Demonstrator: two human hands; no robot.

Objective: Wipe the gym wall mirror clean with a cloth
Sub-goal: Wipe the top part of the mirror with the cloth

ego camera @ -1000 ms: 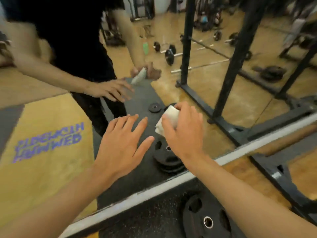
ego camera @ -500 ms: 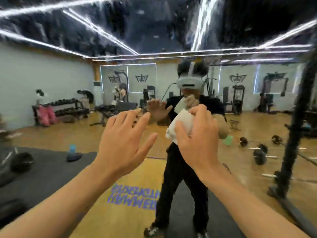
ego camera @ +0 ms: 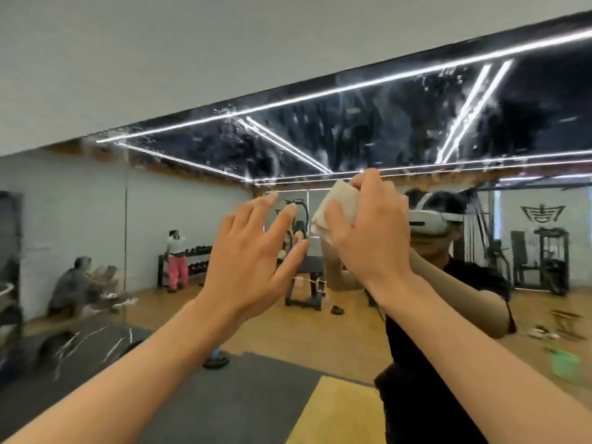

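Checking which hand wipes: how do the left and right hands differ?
The right hand grips a bunched white cloth; the left hand holds nothing. The right hand's fingers curl; the left hand's are spread straight. Both are raised toward the mirror.

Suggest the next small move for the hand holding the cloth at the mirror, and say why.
Probably lift the right hand and its wadded cloth onto the droplets and streaks across the upper band of the mirror, then wipe along it. That band looks dirtiest and lies just above the cloth. The left hand is open, fingers spread, holding nothing. Whether the cloth touches the glass cannot be told.
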